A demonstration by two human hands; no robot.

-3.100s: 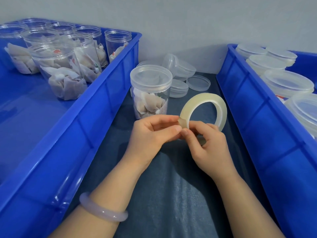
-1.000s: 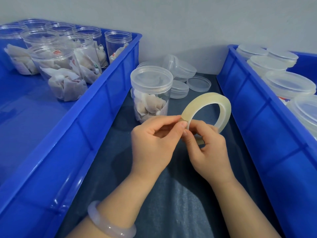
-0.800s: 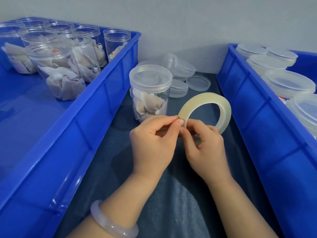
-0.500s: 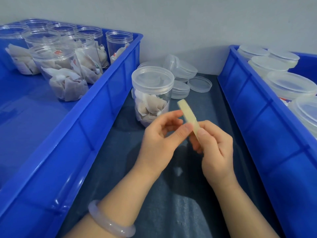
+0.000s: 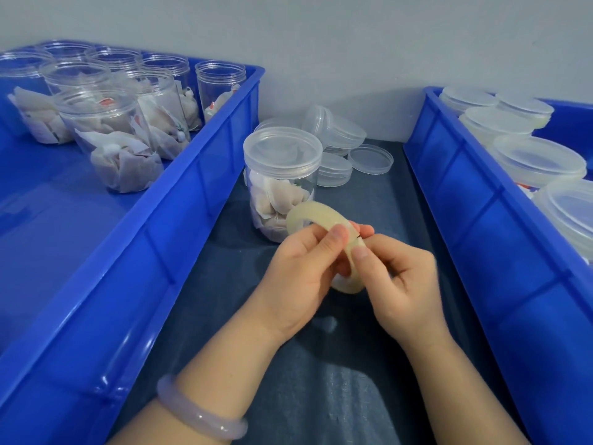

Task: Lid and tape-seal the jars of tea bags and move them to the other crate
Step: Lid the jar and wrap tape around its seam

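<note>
Dark desk (image 5: pixel 321 396): my left fingers (image 5: pixel 337 234) and right fingers (image 5: pixel 359 252) pinch the tape roll (image 5: pixel 308 211); lidded jar (image 5: pixel 282 155) beyond them awaits tape; jars leftward (image 5: pixel 106 130) lack lids.

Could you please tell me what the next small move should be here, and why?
Probably peel up the free end of the tape: the left hand and right hand both pinch it, no strip shows pulled out, and the lidded jar stands just behind.

A clear jar (image 5: pixel 279 200) of tea bags stands upright, its lid (image 5: pixel 282 149) on, between the left crate (image 5: pixel 192 200) and the right crate (image 5: pixel 475 200). The pale tape roll (image 5: pixel 313 211), tilted, is just in front of it, pinched by the left hand (image 5: pixel 298 277) and the right hand (image 5: pixel 401 284).
</note>
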